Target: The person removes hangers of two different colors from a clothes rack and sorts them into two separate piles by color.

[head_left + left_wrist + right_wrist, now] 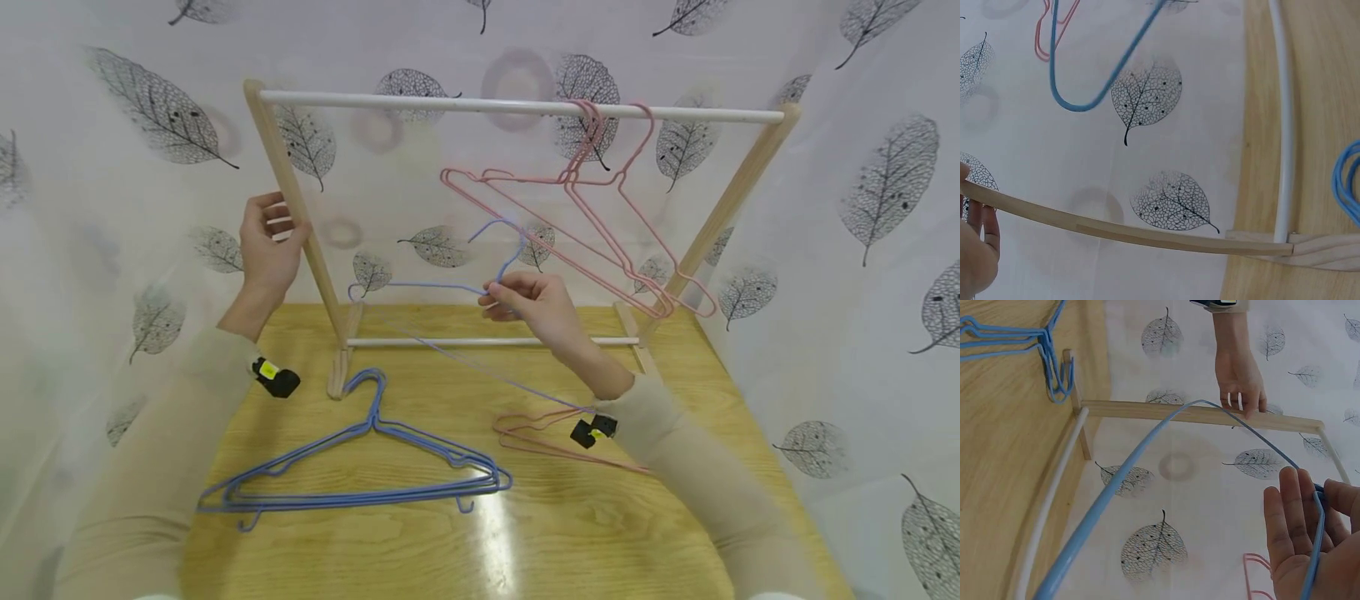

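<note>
Pinched at the base of its hook, a blue hanger [431, 342] hangs from my right hand [542, 314] in front of the rack, below the top rail. In the right wrist view, its wire runs across the palm [1300, 562]. My left hand [270, 250] holds the left wooden post [300, 208] of the garment rack about midway up, thumb in front and fingers behind. Several pink hangers [600, 242] hang by their hooks from the right half of the white top rail [450, 104]. The left wrist view cuts off part of the left hand [975, 256].
A stack of blue hangers [360, 498] lies on the wooden table [420, 558] in front of the rack's left foot [339, 373]. More pink hangers [540, 448] lie to the right, partly hidden by my right arm. A white lower bar [450, 342] joins the posts. Leaf-patterned sheeting surrounds the table.
</note>
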Tool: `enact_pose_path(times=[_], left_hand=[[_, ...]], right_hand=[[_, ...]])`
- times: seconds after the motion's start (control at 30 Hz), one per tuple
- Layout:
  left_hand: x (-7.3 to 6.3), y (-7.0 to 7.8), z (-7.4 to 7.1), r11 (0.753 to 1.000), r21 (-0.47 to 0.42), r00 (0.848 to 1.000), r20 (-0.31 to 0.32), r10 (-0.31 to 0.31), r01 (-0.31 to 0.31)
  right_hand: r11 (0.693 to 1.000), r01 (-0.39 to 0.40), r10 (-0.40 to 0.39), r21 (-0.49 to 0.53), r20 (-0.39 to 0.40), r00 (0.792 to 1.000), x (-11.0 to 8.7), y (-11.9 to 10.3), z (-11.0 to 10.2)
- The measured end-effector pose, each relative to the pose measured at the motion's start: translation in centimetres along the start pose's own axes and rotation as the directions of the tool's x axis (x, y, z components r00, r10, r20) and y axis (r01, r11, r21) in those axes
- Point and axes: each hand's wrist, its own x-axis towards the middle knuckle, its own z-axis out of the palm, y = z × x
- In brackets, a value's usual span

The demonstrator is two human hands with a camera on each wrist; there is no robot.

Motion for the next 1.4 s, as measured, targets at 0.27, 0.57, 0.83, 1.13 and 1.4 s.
enact_pose_path(times=[0.27,0.57,0.83,1.13,1.4], left_hand=[[-0.1,-0.4,0.0,1.000,-0.006,1.000,0.004,0.001,-0.001],[0.0,-0.6,0.1,1.000,-0.008,1.000,0.001,0.007,-0.007],[0.1,-0.4,0.3,1.000,-0.020,1.000,-0.009,-0.001,0.001],[0.1,-0.2,0.1,1.000,-0.011,1.000,-0.022,0.007,-0.007],[0.0,-0.2,0.1,1.000,-0.003,1.000,-0.015,0.012,-0.012]], right_hand=[[0.991,-0.119,0.116,0.063,0.054,0.992,-1.2,3.5,1.9],[0.968,-0.237,0.227,0.079,0.116,0.967,-1.7,6.4,4.3],[0.931,-0.356,0.337,0.078,0.188,0.922,-2.2,8.1,6.7],[0.899,-0.428,0.393,0.089,0.263,0.881,-2.4,9.9,10.1],[0.884,-0.458,0.415,0.092,0.297,0.860,-2.2,11.8,12.6]])
